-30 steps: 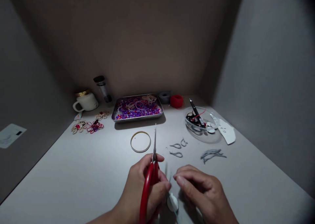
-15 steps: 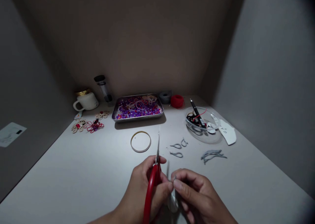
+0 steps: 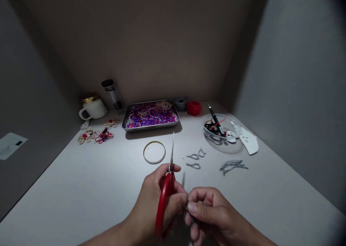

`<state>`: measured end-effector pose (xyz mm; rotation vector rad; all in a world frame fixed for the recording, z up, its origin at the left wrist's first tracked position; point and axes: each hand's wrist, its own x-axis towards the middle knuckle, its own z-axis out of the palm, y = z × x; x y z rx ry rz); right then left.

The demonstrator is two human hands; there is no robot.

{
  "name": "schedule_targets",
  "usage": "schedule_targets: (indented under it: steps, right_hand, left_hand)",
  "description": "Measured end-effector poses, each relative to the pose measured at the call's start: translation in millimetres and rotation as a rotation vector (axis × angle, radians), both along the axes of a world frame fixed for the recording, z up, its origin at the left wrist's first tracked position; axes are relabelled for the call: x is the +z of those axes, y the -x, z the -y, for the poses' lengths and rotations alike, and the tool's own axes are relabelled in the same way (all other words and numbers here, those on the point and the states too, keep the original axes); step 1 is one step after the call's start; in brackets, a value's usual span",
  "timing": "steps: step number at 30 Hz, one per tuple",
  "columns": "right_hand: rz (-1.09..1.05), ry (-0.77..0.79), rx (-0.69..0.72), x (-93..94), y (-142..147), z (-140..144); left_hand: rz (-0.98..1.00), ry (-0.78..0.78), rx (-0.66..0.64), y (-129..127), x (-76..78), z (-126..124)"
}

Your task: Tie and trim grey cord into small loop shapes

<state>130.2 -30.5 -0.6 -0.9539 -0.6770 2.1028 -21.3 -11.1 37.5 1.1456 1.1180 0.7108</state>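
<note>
Red-handled scissors (image 3: 162, 206) rest in my left hand (image 3: 151, 195), their closed blades pointing up and away from me. The thumb and a finger of that hand also pinch a short grey cord (image 3: 184, 181), whose one end stands up between the hands. My right hand (image 3: 213, 211) meets it fingertip to fingertip, closed on the same cord; its fingers hide most of it. Beyond the hands lie several grey cord loops (image 3: 193, 166) and a small bundle of cut grey cords (image 3: 233, 166). A thin gold ring (image 3: 154, 162) lies left of the blades.
A metal tray (image 3: 151, 127) of purple and red beads stands at the back, beside grey (image 3: 180, 104) and red cord spools (image 3: 194, 108). To the right is a clear dish (image 3: 229, 147) with a pen. Cord flowers (image 3: 103, 135) and a mug (image 3: 96, 109) occupy the left.
My right hand has turned slightly, its fingers curling more around the cord. The pale blurred shape beneath the fingertips is now mostly hidden. The scissors have shifted slightly left.
</note>
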Motion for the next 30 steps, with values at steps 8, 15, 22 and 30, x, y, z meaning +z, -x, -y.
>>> schedule_targets:
  steps: [8, 15, 22, 30]
  right_hand:
    - [0.064, -0.038, -0.031, 0.6, -2, 0]
    - [0.142, -0.086, 0.005, 1.8, 2, 0]
    - [0.169, -0.138, -0.254, 4.2, -4, -8]
    - [0.141, -0.231, -0.609, 7.8, -13, -10]
  left_hand:
    - [0.007, -0.023, 0.014, -1, -1.0, -3]
    - [-0.039, -0.037, -0.005, -5, 4.3, -1]
    - [-0.224, -0.325, -0.174, 5, -1.0, -3]
    - [-0.557, -0.630, -0.284, 8, -40.4, 18]
